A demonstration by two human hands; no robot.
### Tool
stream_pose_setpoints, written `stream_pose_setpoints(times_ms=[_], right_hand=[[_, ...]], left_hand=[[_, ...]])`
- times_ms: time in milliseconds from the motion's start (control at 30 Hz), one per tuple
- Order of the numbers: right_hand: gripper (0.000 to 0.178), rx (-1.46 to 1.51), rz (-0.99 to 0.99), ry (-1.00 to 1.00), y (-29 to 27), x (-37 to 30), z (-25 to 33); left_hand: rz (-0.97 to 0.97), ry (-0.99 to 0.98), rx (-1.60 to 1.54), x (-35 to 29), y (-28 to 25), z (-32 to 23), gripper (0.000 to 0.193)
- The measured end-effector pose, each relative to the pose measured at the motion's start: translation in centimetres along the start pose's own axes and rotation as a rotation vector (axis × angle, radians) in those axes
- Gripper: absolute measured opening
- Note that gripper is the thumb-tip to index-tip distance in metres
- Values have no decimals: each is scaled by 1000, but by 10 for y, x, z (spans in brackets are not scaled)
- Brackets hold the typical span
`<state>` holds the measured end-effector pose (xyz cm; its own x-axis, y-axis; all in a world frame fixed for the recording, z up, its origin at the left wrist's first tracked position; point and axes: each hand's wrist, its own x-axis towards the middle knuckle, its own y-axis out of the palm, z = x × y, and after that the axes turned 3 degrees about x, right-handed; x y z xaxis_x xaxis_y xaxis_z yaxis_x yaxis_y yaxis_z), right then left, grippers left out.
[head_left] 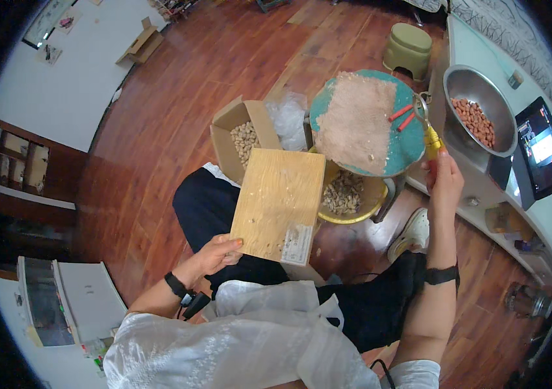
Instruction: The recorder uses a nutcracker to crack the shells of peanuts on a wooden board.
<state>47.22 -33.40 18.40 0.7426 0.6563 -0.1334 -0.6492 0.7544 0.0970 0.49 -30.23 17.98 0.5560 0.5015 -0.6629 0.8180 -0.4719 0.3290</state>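
My left hand (219, 254) grips the lower left corner of a light wooden board (280, 198), held tilted above my lap, with a white label near its bottom edge and small bits on its face. In my right hand (444, 175) is a tool with a yellow handle (432, 139); its metal head is too small to make out fully. This tool reaches over the right side of a round teal tabletop (407, 150). Red-handled pliers (401, 117) lie there, partly beside the tool's head, next to a pinkish-brown cloth (356, 120).
Unshelled peanuts (244, 139) fill part of a cardboard box (223, 133) behind the board. A yellow basin (367, 211) below the tabletop holds empty shells. On the right counter stand a steel bowl (452, 81) of shelled peanuts and a tablet (542, 148). A green stool (408, 48) is beyond.
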Motion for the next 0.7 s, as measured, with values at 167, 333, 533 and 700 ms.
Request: stream_pose_setpoints(times_ms=[167,333,533,700], right_hand=[[34,-7,-16,-10,0,-2,5],[34,-21,-9,-32,0,-5,0],[35,-6,14,-40,-6,-8,0],[36,-2,-12,-2,-10,-10,3]], left_hand=[[23,-108,52,-1,-13,8,23],[-2,-182,99,13,7,-2,23],[-4,-324,-131,116,39,-25,30],[-16,-430,-4,165,51,-27,35]])
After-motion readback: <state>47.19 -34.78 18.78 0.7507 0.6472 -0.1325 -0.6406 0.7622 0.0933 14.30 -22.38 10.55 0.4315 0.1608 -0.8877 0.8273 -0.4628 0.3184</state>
